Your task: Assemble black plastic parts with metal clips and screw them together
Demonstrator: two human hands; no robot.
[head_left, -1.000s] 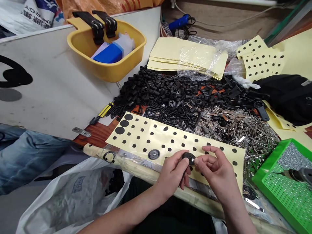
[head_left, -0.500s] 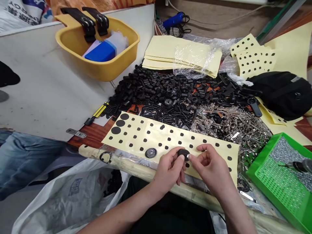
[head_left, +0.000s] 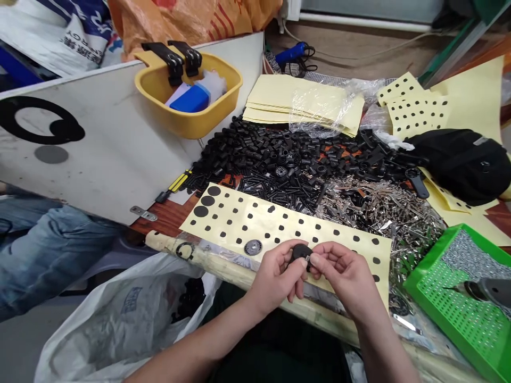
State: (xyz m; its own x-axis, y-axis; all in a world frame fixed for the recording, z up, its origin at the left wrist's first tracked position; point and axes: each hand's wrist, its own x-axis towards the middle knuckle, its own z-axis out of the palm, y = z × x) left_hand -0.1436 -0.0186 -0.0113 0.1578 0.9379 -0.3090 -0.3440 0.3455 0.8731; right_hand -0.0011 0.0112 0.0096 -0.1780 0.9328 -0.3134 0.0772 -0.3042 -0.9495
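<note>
My left hand is closed round a black round plastic part, its thumb lying on the face. From the other side my right hand pinches at the part's edge, where a small shiny metal piece shows between the thumbs. The fingertips hide most of that piece. Both hands are above a pale yellow sheet with rows of black dots. Left of my hands, a grey-black ribbed disc lies on the sheet.
Heaped black plastic parts and thin metal pieces cover the table behind the sheet. At right, a green tray holds small screws and a power screwdriver. A yellow bin hangs on the left panel; a white bag is below.
My right hand has come in closer, bringing the small metal piece from beside the black round part onto it. The camera view has shifted, so the surroundings sit slightly lower and farther right.
</note>
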